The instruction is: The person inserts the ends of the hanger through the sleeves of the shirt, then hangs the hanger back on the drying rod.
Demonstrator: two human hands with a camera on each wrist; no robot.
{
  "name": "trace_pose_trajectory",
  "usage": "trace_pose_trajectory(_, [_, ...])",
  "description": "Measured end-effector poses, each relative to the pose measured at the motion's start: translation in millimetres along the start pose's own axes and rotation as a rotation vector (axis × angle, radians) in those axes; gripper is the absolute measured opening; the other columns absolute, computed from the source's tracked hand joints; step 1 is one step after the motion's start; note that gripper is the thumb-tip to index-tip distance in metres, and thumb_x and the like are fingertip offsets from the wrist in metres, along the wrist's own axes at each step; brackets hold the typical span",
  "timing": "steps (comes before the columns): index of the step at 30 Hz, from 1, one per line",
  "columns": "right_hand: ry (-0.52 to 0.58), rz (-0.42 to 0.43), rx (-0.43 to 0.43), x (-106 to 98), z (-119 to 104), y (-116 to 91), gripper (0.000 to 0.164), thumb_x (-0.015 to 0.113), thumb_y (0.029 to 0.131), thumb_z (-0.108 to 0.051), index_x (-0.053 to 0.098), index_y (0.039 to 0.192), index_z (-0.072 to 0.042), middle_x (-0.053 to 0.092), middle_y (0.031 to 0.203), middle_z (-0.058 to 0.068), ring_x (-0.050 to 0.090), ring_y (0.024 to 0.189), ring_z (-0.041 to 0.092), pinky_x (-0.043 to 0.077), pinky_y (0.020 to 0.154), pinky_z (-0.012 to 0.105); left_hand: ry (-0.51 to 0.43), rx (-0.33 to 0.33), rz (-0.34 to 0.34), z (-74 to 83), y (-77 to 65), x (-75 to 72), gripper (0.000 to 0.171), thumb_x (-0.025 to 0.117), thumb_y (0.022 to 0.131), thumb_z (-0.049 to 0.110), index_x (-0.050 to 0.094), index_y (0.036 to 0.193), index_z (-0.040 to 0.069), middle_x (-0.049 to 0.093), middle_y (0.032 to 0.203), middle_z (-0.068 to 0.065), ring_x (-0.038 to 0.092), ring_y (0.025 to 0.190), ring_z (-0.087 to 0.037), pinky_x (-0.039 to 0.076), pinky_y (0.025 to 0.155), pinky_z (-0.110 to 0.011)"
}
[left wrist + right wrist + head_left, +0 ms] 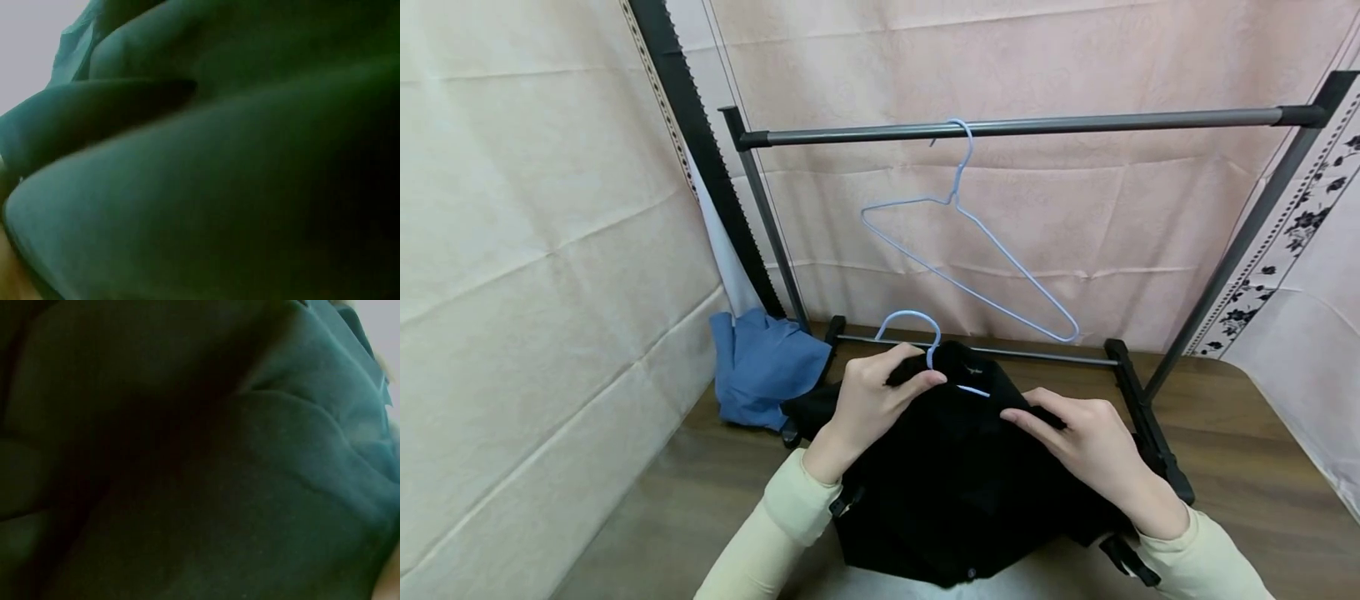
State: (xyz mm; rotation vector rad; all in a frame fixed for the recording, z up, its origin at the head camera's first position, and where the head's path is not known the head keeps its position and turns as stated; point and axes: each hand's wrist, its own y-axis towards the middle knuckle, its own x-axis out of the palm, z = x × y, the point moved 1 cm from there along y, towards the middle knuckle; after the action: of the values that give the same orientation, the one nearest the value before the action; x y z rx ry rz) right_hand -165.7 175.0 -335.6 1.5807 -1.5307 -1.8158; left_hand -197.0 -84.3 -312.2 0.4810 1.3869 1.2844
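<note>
A black garment (955,492) with a collar hangs between the two hands in the head view. Out of its neck rises the hook of a light blue hanger (912,314); a short bit of the hanger also shows inside the neck opening. My left hand (872,400) pinches the collar beside the hook. On the other side, my right hand (1090,437) pinches the garment's edge near the shoulder. Dark cloth (187,206) fills most of the left wrist view, and cloth (262,487) likewise covers the right wrist view. The rest of the hanger is hidden within the garment.
A dark metal rack (1075,123) stands behind, with a bare blue wire hanger (970,287) hooked over its bar. Blue cloth (763,362) lies bunched at the rack's left foot. Pale fabric walls (550,250) surround the wooden surface (655,500).
</note>
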Motion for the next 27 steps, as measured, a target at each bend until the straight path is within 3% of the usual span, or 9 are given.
trace_pose_trajectory(5, [0.010,0.078,-0.005,-9.2,4.9,-2.1,0.014,0.069,0.084,-0.032,0.067,0.083,-0.018,0.055,0.066,-0.018,0.031,0.048,-0.007,0.030,0.046,0.010,0.043,0.037,-0.005,-5.4,1.0,-12.8,0.040,0.057,0.089,0.046,0.066,0.094,0.008,0.069,0.082,0.000,0.058,0.059,-0.003,0.046,0.055,-0.017])
trace_pose_trajectory(13, [-0.011,0.180,0.080,-32.6,17.0,-11.2,0.024,0.069,0.084,-0.036,0.066,0.076,-0.013,0.047,0.058,-0.017,0.023,0.046,-0.008,0.025,0.046,0.010,0.180,0.020,0.170,-26.8,2.5,-49.0,0.043,0.047,0.094,0.045,0.069,0.078,0.012,0.067,0.072,0.003,0.063,0.061,-0.009,0.049,0.058,-0.027])
trace_pose_trajectory(16, [-0.013,0.194,0.110,-41.6,20.3,-13.5,0.022,0.070,0.083,-0.033,0.065,0.074,-0.013,0.039,0.054,-0.018,0.022,0.045,-0.007,0.022,0.044,0.010,0.225,-0.021,0.216,-34.6,-2.4,-60.4,0.046,0.045,0.096,0.044,0.066,0.070,0.012,0.057,0.056,0.004,0.053,0.047,-0.008,0.043,0.048,-0.024])
trace_pose_trajectory(23, [-0.009,0.208,0.112,-50.7,17.6,-13.4,0.022,0.071,0.081,-0.033,0.066,0.073,-0.013,0.033,0.050,-0.019,0.019,0.044,-0.008,0.019,0.042,0.010,0.290,-0.103,0.236,-49.9,-23.0,-72.8,0.055,0.039,0.100,0.041,0.056,0.057,0.011,0.046,0.047,0.003,0.040,0.038,-0.007,0.034,0.040,-0.023])
trace_pose_trajectory(25, [0.009,0.211,0.116,-51.8,14.6,-12.8,0.021,0.072,0.081,-0.031,0.067,0.074,-0.012,0.036,0.050,-0.019,0.019,0.044,-0.008,0.019,0.042,0.010,0.261,-0.162,0.225,-54.9,-30.3,-73.4,0.055,0.041,0.100,0.037,0.043,0.051,0.014,0.033,0.043,0.006,0.027,0.035,-0.006,0.024,0.036,-0.022])
trace_pose_trajectory(27, [0.029,0.210,0.125,-52.9,10.0,-11.7,0.018,0.074,0.079,-0.029,0.068,0.075,-0.012,0.039,0.051,-0.018,0.019,0.043,-0.008,0.019,0.042,0.009,0.195,-0.263,0.183,-60.6,-38.3,-73.8,0.055,0.043,0.100,0.032,0.031,0.049,0.015,0.022,0.043,0.007,0.017,0.036,-0.008,0.016,0.035,-0.024])
